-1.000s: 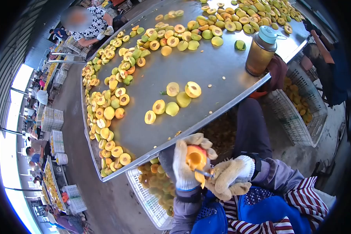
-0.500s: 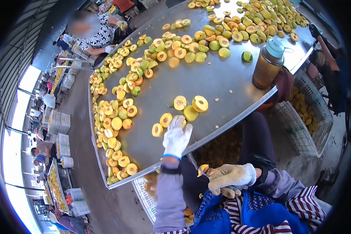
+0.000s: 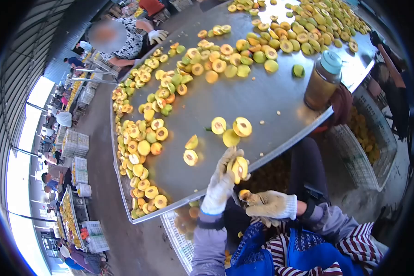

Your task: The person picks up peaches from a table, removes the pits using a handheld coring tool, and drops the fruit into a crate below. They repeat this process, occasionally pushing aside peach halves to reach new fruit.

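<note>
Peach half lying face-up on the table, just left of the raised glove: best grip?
Pinch the peach half across its round rim, coming from straight above. It lies flat, cut face up, on the metal table, clear of its neighbours.

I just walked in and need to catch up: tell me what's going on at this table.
A person in work gloves holds a fruit half in the left hand over the metal table's near edge. The right hand, just below, grips a small orange piece. Cut halves lie scattered across the table, a bottle stands at its right edge, and another person works at the far side.
</note>
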Action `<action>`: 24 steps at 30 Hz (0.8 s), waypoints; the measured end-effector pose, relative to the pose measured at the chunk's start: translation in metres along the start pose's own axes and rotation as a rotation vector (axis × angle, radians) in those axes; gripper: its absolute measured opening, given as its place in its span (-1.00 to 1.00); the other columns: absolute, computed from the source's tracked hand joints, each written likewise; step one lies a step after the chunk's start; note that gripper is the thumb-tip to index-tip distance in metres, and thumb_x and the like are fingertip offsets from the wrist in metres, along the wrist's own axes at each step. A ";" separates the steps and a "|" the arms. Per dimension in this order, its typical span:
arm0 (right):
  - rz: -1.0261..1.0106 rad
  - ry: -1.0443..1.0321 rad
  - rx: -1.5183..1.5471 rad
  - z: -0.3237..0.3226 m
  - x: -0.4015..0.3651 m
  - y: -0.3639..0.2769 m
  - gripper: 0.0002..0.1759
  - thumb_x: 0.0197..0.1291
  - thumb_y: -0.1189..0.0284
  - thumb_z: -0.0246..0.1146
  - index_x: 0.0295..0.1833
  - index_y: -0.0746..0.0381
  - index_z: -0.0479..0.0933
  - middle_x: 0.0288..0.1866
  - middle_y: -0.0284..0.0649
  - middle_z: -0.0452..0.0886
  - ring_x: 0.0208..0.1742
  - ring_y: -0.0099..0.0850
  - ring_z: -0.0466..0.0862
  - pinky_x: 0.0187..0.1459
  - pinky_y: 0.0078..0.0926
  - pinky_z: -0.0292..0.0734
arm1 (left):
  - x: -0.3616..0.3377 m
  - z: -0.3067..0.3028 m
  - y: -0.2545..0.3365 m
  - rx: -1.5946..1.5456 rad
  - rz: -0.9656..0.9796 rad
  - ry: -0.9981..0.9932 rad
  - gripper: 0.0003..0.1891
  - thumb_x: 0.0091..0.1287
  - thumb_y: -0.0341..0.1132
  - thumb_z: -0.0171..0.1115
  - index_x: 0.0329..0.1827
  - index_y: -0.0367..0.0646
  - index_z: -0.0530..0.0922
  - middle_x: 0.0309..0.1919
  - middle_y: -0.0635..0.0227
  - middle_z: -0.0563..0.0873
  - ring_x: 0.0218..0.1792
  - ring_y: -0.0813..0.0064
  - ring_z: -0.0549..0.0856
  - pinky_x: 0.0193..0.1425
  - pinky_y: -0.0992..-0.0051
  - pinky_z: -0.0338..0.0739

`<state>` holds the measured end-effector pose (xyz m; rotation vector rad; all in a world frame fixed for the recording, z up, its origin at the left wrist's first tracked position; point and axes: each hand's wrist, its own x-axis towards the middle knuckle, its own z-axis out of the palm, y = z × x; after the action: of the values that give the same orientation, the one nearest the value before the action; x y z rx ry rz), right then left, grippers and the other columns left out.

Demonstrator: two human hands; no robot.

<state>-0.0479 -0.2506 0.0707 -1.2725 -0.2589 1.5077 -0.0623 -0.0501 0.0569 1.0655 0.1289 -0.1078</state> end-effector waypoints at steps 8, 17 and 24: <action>-0.143 0.078 -0.117 0.014 -0.021 -0.016 -0.65 0.36 0.08 0.28 -0.05 0.15 0.55 -0.60 -0.42 0.57 -0.63 -0.62 0.60 -0.60 -0.70 0.46 | -0.036 0.033 0.009 -0.165 0.073 0.176 -0.30 0.44 0.16 0.11 0.38 -0.28 0.38 0.12 0.07 0.61 -0.03 0.27 0.70 -0.08 0.38 0.70; -0.247 0.210 -0.191 0.027 -0.027 -0.012 -0.56 0.35 0.02 0.26 0.06 0.17 0.60 -0.55 -0.44 0.60 -0.61 -0.64 0.60 -0.58 -0.71 0.49 | -0.054 0.061 0.001 0.108 0.171 0.260 -0.28 0.46 0.25 0.00 0.30 -0.31 0.44 0.02 0.01 0.65 -0.06 0.23 0.71 0.08 0.31 0.64; -0.146 -0.046 -0.014 0.025 -0.036 -0.018 -0.61 0.40 0.07 0.18 -0.18 0.20 0.57 -0.58 -0.36 0.59 -0.66 -0.61 0.57 -0.64 -0.67 0.42 | -0.053 0.078 0.010 0.326 0.253 0.262 -0.30 0.50 0.20 -0.04 0.19 -0.42 0.51 -0.02 -0.05 0.69 -0.12 0.25 0.73 0.03 0.33 0.63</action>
<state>-0.0633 -0.2617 0.1135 -1.2047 -0.3855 1.4132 -0.1092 -0.1124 0.1111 1.4101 0.2161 0.2482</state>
